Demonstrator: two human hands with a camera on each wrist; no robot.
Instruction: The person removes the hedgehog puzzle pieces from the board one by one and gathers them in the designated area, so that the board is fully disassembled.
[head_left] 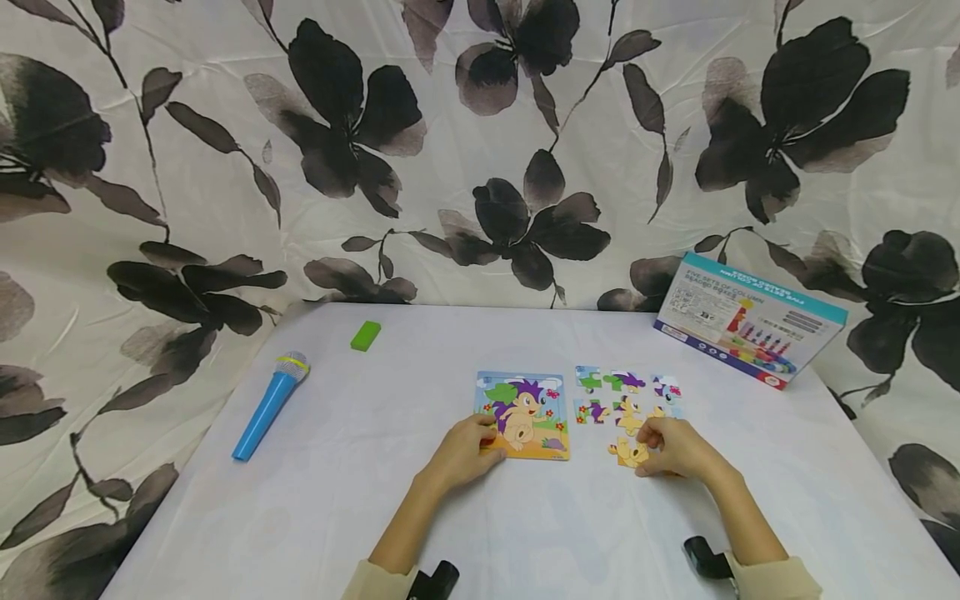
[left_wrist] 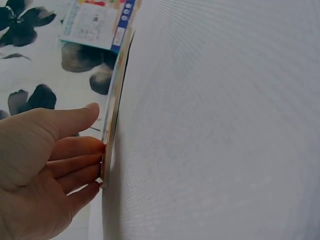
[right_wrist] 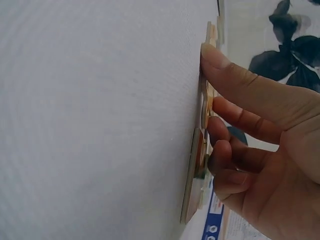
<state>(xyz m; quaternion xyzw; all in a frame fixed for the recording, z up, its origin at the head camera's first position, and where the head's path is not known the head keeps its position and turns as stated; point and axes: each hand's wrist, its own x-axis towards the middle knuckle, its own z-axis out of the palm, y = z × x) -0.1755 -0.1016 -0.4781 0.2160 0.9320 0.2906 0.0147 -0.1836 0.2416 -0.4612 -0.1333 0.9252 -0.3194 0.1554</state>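
Observation:
A square hedgehog picture puzzle [head_left: 532,429] lies flat on the table. At its left edge is my left hand [head_left: 465,450], and in the left wrist view the fingertips [left_wrist: 97,167] touch the puzzle's side, the thumb held apart. Loose puzzle pieces [head_left: 592,411] lie in rough rows to the right of the puzzle. Over the lower right of these pieces, my right hand [head_left: 678,448] has its thumb and index finger at the edges of a puzzle piece [right_wrist: 205,107], pinching it low against the table. The hand partly hides that piece and its neighbours.
A blue toy microphone [head_left: 270,408] lies at the left, with a green block [head_left: 365,336] farther back. A printed toy box [head_left: 750,321] leans at the back right. White cloth covers the table [head_left: 375,417], and a floral curtain [head_left: 450,150] hangs behind its far edge.

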